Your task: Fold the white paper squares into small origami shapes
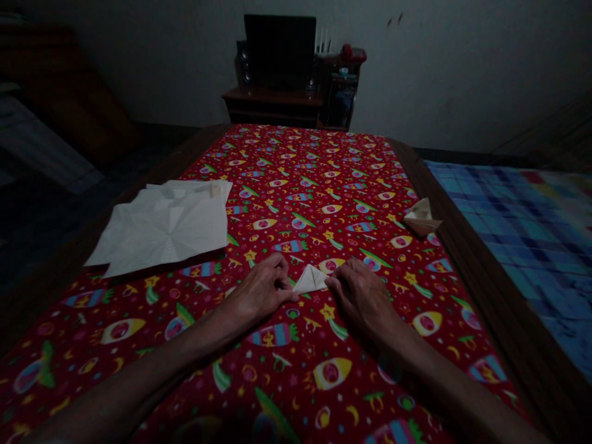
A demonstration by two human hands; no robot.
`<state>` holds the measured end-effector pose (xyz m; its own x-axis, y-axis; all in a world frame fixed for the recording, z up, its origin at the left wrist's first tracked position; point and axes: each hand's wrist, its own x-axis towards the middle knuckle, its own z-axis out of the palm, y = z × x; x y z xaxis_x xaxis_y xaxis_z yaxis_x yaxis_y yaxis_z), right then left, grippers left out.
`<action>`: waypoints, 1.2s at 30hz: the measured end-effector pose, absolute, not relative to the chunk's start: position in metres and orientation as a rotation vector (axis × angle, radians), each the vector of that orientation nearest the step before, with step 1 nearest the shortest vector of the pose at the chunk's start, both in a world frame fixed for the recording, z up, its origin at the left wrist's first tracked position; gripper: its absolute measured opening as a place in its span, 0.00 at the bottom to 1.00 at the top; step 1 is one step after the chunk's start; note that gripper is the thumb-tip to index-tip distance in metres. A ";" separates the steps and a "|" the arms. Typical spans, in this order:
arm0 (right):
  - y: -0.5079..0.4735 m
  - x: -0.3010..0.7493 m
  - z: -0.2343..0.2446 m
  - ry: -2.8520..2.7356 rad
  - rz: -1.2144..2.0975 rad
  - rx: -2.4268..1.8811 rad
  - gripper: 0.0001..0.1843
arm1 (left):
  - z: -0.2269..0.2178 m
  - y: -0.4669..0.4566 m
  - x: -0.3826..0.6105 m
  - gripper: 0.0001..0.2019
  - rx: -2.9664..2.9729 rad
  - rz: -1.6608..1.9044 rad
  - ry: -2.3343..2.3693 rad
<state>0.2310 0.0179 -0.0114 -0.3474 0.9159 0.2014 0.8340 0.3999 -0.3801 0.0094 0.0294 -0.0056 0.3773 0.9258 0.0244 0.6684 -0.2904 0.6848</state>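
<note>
A small piece of folded white paper [309, 279], roughly triangular with crease lines, lies on the red patterned cloth between my two hands. At its left corner, my left hand [268, 282] pinches the paper between thumb and curled fingers. On the opposite side, my right hand [359, 287] grips the right corner, its fingers bent and closed. Both forearms reach in from the lower edge of the view. The fingertips partly cover the ends of the paper.
Creased white paper sheets [185, 228] lie in a stack at the left. A folded paper shape [422, 217] stands near the right edge of the red cloth [296, 394]. Beyond the table, a black monitor [280, 52] sits on a brown desk [272, 95]. Blue plaid bedding [509, 216] is at right.
</note>
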 end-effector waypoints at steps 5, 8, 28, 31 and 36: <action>0.020 0.230 -0.009 -2.324 0.262 -1.540 0.13 | -0.003 0.023 0.010 0.11 2.199 0.626 1.353; 0.021 0.231 -0.010 -2.324 0.245 -1.537 0.13 | -0.001 0.009 0.018 0.23 2.477 0.663 1.280; 0.018 0.229 -0.009 -2.323 0.184 -1.541 0.12 | -0.011 -0.020 0.034 0.31 2.826 0.209 1.174; 0.018 0.229 -0.010 -2.334 0.148 -1.516 0.13 | -0.011 -0.021 0.034 0.31 2.819 0.195 1.185; 0.021 0.230 -0.013 -2.311 0.144 -1.513 0.11 | -0.012 -0.021 0.033 0.31 2.810 0.189 1.195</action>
